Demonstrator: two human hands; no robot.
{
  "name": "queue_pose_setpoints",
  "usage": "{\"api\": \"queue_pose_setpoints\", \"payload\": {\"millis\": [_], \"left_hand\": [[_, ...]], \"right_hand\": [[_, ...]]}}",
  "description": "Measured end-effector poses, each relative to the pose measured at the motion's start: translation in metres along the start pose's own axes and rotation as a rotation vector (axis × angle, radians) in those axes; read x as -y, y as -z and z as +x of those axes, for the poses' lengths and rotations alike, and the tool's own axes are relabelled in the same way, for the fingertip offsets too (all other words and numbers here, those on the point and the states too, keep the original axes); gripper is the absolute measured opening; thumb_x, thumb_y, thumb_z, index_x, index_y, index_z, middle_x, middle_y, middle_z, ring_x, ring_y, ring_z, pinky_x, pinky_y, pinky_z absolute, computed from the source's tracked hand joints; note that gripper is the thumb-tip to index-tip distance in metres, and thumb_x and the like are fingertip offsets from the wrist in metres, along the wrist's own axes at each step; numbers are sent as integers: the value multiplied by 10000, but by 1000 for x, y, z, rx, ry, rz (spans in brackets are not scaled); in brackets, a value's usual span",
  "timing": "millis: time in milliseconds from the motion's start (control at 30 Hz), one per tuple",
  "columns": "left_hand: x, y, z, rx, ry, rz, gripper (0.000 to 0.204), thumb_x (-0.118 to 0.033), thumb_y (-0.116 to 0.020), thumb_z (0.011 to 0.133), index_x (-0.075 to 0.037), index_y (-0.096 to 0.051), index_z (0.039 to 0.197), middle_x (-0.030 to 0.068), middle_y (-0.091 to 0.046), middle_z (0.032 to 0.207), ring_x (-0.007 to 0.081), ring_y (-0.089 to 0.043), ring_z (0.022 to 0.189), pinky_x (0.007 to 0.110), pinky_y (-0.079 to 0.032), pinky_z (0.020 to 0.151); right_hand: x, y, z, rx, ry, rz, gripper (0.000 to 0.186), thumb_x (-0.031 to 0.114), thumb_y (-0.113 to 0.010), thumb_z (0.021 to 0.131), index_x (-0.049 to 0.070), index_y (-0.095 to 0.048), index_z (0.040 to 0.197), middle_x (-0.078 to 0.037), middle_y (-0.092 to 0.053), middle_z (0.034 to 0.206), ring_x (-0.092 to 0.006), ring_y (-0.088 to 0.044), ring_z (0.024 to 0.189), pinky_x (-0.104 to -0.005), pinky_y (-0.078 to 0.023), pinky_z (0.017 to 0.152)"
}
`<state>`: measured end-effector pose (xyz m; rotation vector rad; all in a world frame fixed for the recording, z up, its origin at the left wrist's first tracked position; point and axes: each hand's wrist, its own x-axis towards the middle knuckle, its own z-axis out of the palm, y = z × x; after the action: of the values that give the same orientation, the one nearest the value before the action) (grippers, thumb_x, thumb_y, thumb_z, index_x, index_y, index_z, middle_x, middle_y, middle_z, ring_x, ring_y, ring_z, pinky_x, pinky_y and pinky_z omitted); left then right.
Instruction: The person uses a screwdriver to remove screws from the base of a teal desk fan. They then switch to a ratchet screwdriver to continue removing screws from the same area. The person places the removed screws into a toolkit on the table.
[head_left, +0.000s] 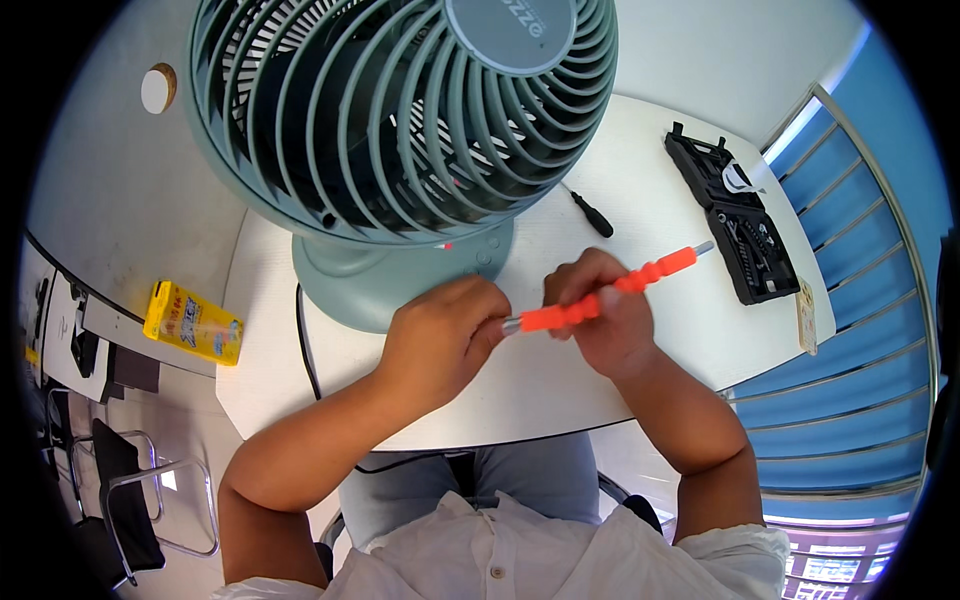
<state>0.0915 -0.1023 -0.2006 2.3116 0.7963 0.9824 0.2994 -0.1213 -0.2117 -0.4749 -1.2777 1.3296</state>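
Observation:
An orange flexible extension shaft [668, 264] with a wavy body and metal ends slants across the space in front of me. The fingers of my right hand [618, 325] are closed around its middle. At its lower left metal end, the thumb and fingers of my left hand [440, 335] pinch together, partly hiding the tip. Just beyond my hands stands a grey-green fan [400, 120] with a curved-slat grille. Its round base [370, 290] comes close to my left hand. A screwdriver [592, 214] with a black handle lies on the table beyond my right hand.
On the white table's [480, 415] right side sits an unfolded black tool case [745, 235] holding small sockets and bits. A yellow packet [193, 323] rests at the left edge. A black cord [306, 350] runs beside the fan base. Metal railing [870, 325] borders the right; a chair [130, 490] stands lower left.

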Motion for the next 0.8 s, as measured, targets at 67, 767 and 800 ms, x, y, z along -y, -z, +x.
{"api": "queue_pose_setpoints", "payload": {"millis": [67,767,800], "left_hand": [[2,4,2,-71,43,-52,100,19,-645,805,-9,-561,851,88,-566,783,196,-548,660,277,-445,607],[7,8,3,-175,31,-104,106,-77,-628,882,1,-558,873,64,-588,808,122,-539,685,243,-453,642],[7,9,3,-167,15,-68,99,-65,-632,874,0,-557,868,67,-588,798,129,-540,675,244,-454,635]], "right_hand": [[6,5,2,-101,86,38,366,398,-479,896,42,-512,818,-90,-512,662,-170,-481,619,-296,-400,594],[44,5,0,-6,-84,-1474,390,456,-649,816,70,-627,767,-60,-540,634,-225,-522,620,-345,-402,562],[44,5,0,-1,-67,-1494,395,460,-650,814,70,-626,758,-59,-535,626,-223,-520,616,-343,-401,558]]}}
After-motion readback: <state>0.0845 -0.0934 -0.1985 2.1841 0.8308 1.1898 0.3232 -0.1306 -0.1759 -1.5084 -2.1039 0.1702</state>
